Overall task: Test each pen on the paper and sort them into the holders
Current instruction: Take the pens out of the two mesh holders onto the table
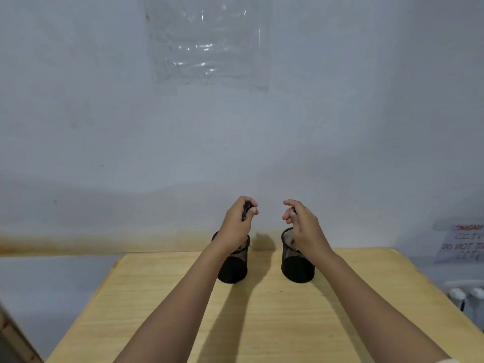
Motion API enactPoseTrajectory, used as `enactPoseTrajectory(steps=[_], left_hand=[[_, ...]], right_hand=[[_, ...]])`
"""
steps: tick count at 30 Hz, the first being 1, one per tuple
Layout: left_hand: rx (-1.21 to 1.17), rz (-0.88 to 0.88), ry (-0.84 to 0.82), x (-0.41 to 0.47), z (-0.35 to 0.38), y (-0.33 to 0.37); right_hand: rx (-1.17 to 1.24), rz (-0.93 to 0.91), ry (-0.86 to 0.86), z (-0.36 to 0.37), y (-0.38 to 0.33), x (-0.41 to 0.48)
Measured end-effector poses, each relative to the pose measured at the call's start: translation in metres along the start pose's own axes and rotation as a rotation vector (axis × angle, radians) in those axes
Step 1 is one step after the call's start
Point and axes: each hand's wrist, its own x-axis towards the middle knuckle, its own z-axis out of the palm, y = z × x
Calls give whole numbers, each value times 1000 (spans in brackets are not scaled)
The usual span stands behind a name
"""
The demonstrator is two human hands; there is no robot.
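The fingers (252, 211) of the left hand (239, 218) pinch a dark pen (246, 209). Those of the right hand (303, 224) curl, perhaps round something bluish; I cannot tell. Under them the left holder (233, 268) and right holder (297, 268) stand on the counter (262, 323). A slack pinch could drop the pen outside a rim.

Dimly, coolly lit from above and left; soft shadows cast on the bench (288, 323) below the fingers (252, 211). Faint glare on plastic sheet (207, 48) far above the fingers. Slightly soft throughout, bowed at edges
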Motion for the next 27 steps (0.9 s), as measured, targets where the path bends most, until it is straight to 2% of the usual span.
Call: enactPoseTrajectory(steps=[8, 12, 18, 22, 27], left_hand=[[-33, 171, 29, -10, -22, 75], [-7, 186, -29, -40, -30, 92], [100, 63, -163, -97, -27, 53], [180, -8, -287, -119, -19, 11], [202, -71, -362, -119, -13, -18]], right_hand=[[25, -170, 83, -46, -58, 0], [37, -213, 50, -56, -76, -24], [34, -144, -55, -39, -54, -78], [-72, -91, -206, -18, -25, -97], [-110, -119, -218, 4, -5, -98]])
